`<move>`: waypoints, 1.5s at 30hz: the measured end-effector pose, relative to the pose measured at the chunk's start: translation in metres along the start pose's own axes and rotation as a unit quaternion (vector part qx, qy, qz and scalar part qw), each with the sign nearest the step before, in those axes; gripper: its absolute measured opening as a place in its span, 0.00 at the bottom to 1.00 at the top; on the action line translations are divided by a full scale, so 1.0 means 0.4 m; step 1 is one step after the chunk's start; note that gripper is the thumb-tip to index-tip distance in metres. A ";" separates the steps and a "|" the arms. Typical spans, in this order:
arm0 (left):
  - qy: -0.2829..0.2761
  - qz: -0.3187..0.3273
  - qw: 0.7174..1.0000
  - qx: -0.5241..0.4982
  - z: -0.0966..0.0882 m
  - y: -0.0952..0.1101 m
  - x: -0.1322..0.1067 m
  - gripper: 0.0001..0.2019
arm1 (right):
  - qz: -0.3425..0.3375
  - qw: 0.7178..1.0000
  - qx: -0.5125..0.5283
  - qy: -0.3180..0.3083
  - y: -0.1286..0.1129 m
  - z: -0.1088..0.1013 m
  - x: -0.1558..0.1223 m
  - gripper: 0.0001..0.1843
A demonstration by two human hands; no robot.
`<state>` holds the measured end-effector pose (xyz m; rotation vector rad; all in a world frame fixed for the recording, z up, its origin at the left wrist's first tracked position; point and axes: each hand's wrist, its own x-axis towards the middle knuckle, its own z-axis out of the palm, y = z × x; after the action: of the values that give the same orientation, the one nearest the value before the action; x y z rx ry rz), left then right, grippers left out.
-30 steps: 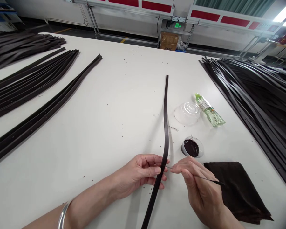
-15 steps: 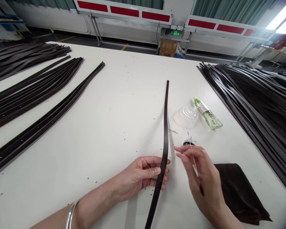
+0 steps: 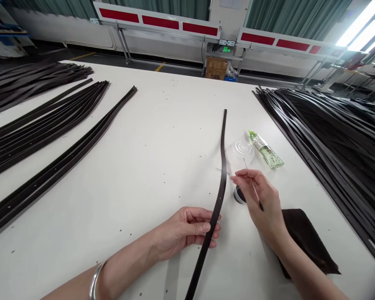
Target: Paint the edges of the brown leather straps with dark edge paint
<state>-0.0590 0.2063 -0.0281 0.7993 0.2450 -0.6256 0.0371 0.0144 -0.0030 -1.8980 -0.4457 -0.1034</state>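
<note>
My left hand pinches a long dark brown strap that stands on edge and runs away from me across the white table. My right hand holds a thin stick between its fingers, close to the strap's right side. It hovers over a small cup of dark dye, which it mostly hides. A silver bangle sits on my left wrist.
A clear plastic lid and a green bottle lie beyond the cup. A dark brown cloth lies under my right forearm. Piles of dark straps cover the right side and the left side.
My right hand moved away from the strap near my left fingers and forward over the dye cup, turning the stick upright. The strap's far end shifted slightly right.
</note>
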 end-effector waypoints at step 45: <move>0.031 -0.008 0.999 0.001 -0.003 0.007 0.018 0.13 | 0.108 0.991 0.075 0.036 0.025 -0.078 -0.062 0.22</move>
<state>-0.0515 0.2055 -0.0303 0.8198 0.3072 -0.6160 0.0220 -0.0237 -0.0075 -1.7767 -0.1922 0.0048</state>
